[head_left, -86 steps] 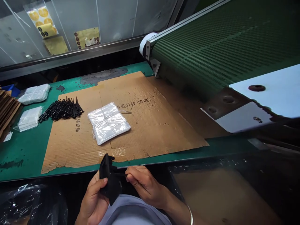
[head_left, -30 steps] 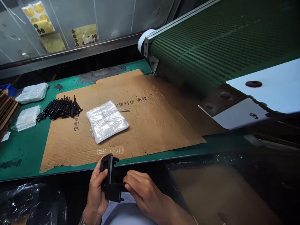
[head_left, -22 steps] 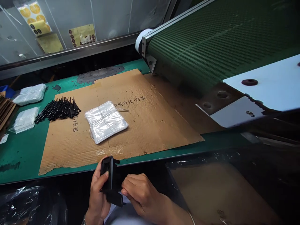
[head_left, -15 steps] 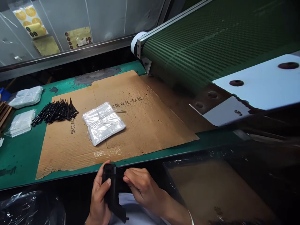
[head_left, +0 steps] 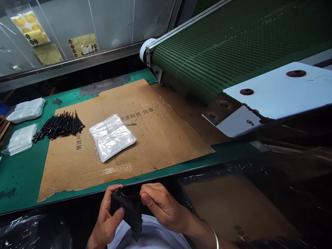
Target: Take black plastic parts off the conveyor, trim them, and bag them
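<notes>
Just below the table's front edge, my left hand [head_left: 107, 216] is wrapped round a black plastic part [head_left: 128, 214], thumb on its near face. The part is tilted, its lower end pointing down and to the right. To its right, the fingers of my right hand [head_left: 160, 204] are closed in a pinch on a thin black rod [head_left: 133, 196] that reaches across to the part's upper end. Whether the rod is joined to the part I cannot tell. Both hands are above my lap.
On the green table [head_left: 20, 176] lies a cardboard sheet [head_left: 160, 138] bearing a tied bundle of clear bags [head_left: 112, 136]. A pile of thin black pins [head_left: 61, 125] and more bag stacks [head_left: 22, 138] are at left. A green conveyor belt [head_left: 220, 48] overhangs the right.
The black part has turned in my left hand, and its lower end has swung. My right hand has shifted slightly right, and the thin rod now shows between it and the part.
</notes>
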Demonstrator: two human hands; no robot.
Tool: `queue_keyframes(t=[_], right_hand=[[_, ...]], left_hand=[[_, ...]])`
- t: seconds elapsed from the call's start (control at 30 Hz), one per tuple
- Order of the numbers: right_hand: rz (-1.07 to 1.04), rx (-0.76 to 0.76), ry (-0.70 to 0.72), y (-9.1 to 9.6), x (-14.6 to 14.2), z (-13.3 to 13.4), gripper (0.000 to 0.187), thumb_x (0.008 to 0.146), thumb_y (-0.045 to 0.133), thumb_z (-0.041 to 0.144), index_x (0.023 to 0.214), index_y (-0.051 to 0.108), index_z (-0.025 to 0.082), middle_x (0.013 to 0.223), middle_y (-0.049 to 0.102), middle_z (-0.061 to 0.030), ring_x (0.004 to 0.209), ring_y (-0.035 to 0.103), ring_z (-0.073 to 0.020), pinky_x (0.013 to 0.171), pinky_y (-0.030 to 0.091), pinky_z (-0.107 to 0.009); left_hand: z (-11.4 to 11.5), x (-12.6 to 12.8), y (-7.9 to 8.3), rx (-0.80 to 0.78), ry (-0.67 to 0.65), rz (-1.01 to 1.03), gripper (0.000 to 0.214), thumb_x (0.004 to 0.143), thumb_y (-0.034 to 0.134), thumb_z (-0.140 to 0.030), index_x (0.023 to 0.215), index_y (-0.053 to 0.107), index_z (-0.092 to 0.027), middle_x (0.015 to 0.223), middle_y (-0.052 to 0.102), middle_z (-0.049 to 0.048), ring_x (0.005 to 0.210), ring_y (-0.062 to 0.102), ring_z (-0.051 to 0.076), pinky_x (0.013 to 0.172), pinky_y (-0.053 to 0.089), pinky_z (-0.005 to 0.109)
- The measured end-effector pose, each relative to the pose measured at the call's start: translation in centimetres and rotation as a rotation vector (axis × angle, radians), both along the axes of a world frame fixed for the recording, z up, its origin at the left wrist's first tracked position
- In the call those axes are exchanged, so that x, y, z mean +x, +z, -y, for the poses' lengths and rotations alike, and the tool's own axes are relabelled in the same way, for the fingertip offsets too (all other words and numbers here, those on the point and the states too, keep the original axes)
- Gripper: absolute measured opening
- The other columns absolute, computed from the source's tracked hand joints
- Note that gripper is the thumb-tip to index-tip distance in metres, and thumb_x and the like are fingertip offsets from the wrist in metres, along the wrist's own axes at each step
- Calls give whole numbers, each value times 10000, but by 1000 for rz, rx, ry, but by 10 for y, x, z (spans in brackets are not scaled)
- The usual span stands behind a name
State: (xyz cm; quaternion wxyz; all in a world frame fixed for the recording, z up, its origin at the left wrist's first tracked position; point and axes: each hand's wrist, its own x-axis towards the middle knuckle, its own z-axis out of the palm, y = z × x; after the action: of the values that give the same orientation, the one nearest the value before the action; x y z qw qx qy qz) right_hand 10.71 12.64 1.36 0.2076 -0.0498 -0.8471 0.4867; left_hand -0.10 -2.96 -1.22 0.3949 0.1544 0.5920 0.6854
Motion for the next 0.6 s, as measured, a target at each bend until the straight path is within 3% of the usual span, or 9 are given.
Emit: queue_keyframes(t=[0.1,0.27,0.6], right_hand=[[-39,63,28,-1,-1,1,450,973,203,361,591,370,191,527,364,38,474,346,-88,460,278,-232],[-94,139,98,-5,-8,4,473,975,180,342,584,396,188,529,400,25,474,348,-92,463,297,-230],[-147,283,131,-3,-15,7,485,976,176,294,573,423,186,504,436,15,472,367,-104,462,278,-250]], left_hand=[[6,-9,-3,-70,-93,-129,334,606,753,-256,935,715,-208,929,676,89,865,560,256,844,400,328],[11,-15,-3,-146,-108,-173,345,544,746,-119,875,749,-215,969,700,116,980,549,317,942,336,354],[4,-10,4,-66,-248,-406,361,682,660,-153,1002,694,-317,810,717,45,752,592,244,771,415,329]])
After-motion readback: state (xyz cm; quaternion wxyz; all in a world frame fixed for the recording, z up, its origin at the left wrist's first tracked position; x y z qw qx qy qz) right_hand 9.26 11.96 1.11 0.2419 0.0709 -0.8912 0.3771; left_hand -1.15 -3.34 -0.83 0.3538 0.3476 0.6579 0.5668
